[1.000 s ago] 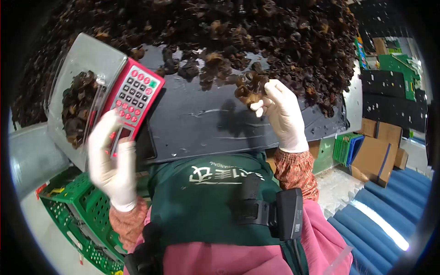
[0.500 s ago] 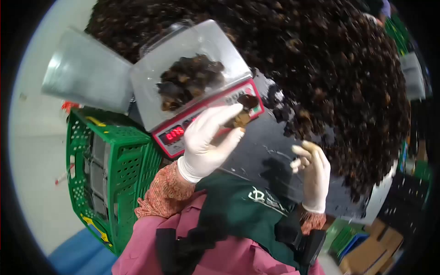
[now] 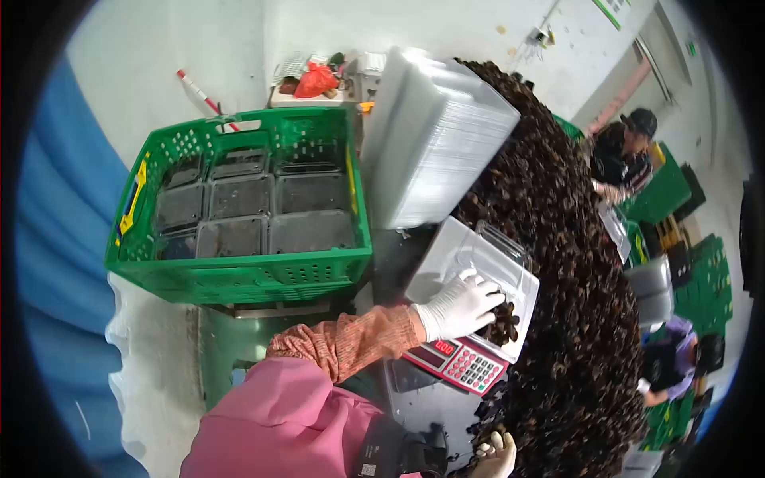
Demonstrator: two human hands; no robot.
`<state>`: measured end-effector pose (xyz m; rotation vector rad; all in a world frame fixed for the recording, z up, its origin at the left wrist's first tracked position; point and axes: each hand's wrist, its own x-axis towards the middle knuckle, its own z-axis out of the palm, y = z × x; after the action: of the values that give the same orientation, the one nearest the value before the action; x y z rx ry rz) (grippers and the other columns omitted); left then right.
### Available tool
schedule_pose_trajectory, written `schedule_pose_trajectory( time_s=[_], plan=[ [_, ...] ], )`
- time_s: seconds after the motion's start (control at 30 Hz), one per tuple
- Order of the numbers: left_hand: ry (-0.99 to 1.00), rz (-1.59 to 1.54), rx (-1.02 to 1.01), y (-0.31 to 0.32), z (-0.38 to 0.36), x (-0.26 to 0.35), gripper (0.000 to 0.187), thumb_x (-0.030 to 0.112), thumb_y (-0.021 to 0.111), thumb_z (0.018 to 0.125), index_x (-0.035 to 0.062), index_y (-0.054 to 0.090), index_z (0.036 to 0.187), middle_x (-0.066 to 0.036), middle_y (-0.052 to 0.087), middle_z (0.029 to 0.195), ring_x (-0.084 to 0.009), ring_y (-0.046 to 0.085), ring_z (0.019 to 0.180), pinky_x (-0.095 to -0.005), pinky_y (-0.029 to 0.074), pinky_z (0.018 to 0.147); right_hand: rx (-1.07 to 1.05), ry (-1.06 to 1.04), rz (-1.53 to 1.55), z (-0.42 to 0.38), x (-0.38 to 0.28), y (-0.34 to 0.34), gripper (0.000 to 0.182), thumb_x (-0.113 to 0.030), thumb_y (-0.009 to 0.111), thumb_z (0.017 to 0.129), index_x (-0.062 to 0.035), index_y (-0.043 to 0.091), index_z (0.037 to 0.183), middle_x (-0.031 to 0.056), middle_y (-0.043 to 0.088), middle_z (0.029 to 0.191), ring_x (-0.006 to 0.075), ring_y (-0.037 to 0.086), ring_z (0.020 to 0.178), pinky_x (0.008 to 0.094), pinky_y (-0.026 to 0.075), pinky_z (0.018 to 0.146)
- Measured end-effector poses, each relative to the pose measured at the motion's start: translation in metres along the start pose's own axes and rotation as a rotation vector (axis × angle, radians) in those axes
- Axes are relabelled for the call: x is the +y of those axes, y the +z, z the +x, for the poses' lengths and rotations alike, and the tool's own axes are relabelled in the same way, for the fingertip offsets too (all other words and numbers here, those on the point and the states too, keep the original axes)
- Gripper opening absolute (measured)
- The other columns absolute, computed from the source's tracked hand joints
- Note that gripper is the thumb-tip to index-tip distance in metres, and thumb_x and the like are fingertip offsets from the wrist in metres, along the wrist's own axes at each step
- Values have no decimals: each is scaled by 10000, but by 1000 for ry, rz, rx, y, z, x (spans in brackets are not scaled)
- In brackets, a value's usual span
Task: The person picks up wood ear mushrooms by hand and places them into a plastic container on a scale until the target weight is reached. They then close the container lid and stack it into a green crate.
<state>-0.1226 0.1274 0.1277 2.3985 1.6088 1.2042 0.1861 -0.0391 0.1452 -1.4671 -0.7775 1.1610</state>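
My left hand (image 3: 462, 307), in a white glove, reaches over the metal pan (image 3: 437, 267) of a red digital scale (image 3: 470, 366). Its fingers curl over dark brown wood ear mushrooms (image 3: 504, 325) and partly hide them. The scale's red display seems to read zeros. Low in the view, my gloved right hand (image 3: 496, 457) is beside the big heap of wood ear mushrooms (image 3: 558, 358). Its fingers are loosely bent and apart, with nothing visible in them. The bottom edge cuts off part of this hand.
A green crate (image 3: 239, 275) at left holds several clear-lidded boxes (image 3: 239, 197). Behind the scale stands a tall stack of clear plastic trays (image 3: 446, 135). A clear container (image 3: 504, 245) lies by the pan's far edge. Two people (image 3: 625, 155) work beyond the heap.
My view has swung left, bringing the crate into full sight. My left hand has moved from the scale's front onto the mushrooms on the pan. The display reading has dropped from about 0.175.
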Motion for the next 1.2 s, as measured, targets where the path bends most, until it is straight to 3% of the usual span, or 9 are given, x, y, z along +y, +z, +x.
schedule_pose_trajectory(
  time_s=[0.1, 0.23, 0.77, 0.8, 0.9, 0.93, 0.97, 1.0, 1.2],
  plan=[
    [-226, -96, 89, -17, -18, -2, 331, 285, 651, 963, 49, 658, 1196, -145, 657, 1185, -327, 644, 1104, -454, 520, 968, 19, 87, -117, 6, -30, 23, 368, -237, 530, 1062, 26, 628, 1301, 171, 694, 1171, 206, 614, 813, 299, 500, 740],
    [-496, -160, -70, -25, -60, -16, 316, 370, 631, 956, 64, 655, 1029, -140, 711, 924, -377, 716, 766, -501, 568, 657, -85, -109, -154, 5, -52, 66, 364, -217, 563, 1053, 60, 631, 1279, 205, 682, 1193, 224, 622, 817, 318, 517, 765],
    [-484, -620, 23, -33, -133, -38, 331, 427, 676, 941, 106, 714, 865, -142, 713, 758, -368, 712, 715, -484, 564, 694, -279, -285, -466, -43, -61, 143, 430, -284, 575, 1082, 66, 616, 1329, 223, 734, 1177, 215, 707, 827, 314, 574, 798],
    [-486, -640, 41, -35, -137, -41, 324, 422, 688, 920, 104, 716, 864, -137, 710, 760, -365, 710, 710, -478, 569, 692, -236, -379, -485, -29, -48, 138, 457, -353, 587, 1050, 35, 637, 1286, 134, 736, 1011, 158, 662, 736, 275, 514, 669],
    [-155, -181, -58, -66, -143, -60, 173, 308, 696, 829, 137, 722, 818, -96, 670, 753, -320, 689, 671, -440, 575, 638, -216, -423, -594, -32, -55, 139, 392, -255, 570, 1054, 56, 649, 1280, 115, 762, 990, 129, 677, 731, 275, 535, 686],
    [-326, -434, 252, -28, -158, -69, 144, 263, 688, 839, 128, 723, 803, -111, 663, 740, -315, 686, 662, -451, 572, 636, -205, -378, -539, -29, -53, 124, 387, -253, 569, 1058, 51, 651, 1284, 109, 765, 1005, 118, 680, 746, 271, 536, 700],
    [-165, 51, -172, -73, -151, -66, 158, 230, 677, 895, 83, 735, 893, -144, 679, 764, -282, 688, 657, -406, 569, 631, -227, -395, -522, -34, -58, 124, 381, -258, 563, 1062, 41, 659, 1278, 107, 767, 1009, 121, 687, 758, 277, 541, 722],
    [-526, -639, 146, -55, -168, -70, 188, 216, 648, 979, 47, 730, 994, -119, 694, 767, -196, 663, 634, -347, 545, 604, -244, -392, -492, -26, -57, 109, 387, -276, 566, 1067, 36, 663, 1275, 110, 768, 1019, 125, 694, 784, 285, 544, 762],
    [-848, -743, -40, -89, -215, -80, 185, 164, 606, 1037, 28, 723, 1082, -13, 655, 773, -56, 558, 593, -222, 429, 531, -91, -300, -432, 20, -62, 48, 365, -260, 529, 1089, 37, 666, 1251, 140, 767, 1067, 147, 710, 828, 293, 566, 797]
  ],
)
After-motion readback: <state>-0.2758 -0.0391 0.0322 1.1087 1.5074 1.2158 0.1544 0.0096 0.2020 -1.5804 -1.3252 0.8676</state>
